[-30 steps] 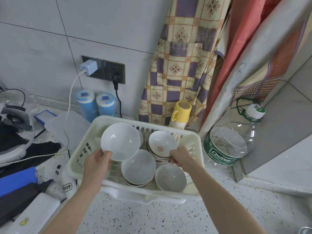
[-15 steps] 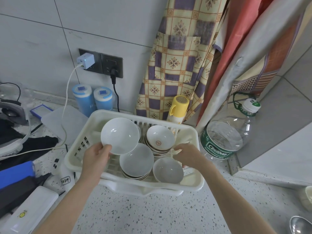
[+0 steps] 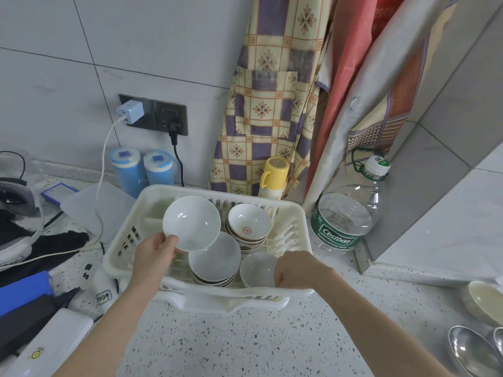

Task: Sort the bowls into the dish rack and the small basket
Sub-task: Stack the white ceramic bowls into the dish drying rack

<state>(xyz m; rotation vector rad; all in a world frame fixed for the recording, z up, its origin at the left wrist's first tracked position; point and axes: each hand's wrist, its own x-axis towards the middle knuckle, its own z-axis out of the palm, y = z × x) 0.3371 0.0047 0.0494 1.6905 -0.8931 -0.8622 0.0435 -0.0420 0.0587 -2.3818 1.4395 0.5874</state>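
Left hand (image 3: 153,255) pinches a white bowl (image 3: 192,223) by its rim, tilted above the dish rack (image 3: 292,213). Right hand (image 3: 295,269) grips the small bowl (image 3: 257,269) at the rack's near-right corner (nearer hand).

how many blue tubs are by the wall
2. The left tub and the right tub stand side by side against the wall, below the socket, behind the dish rack. Nothing seems to hide a third.
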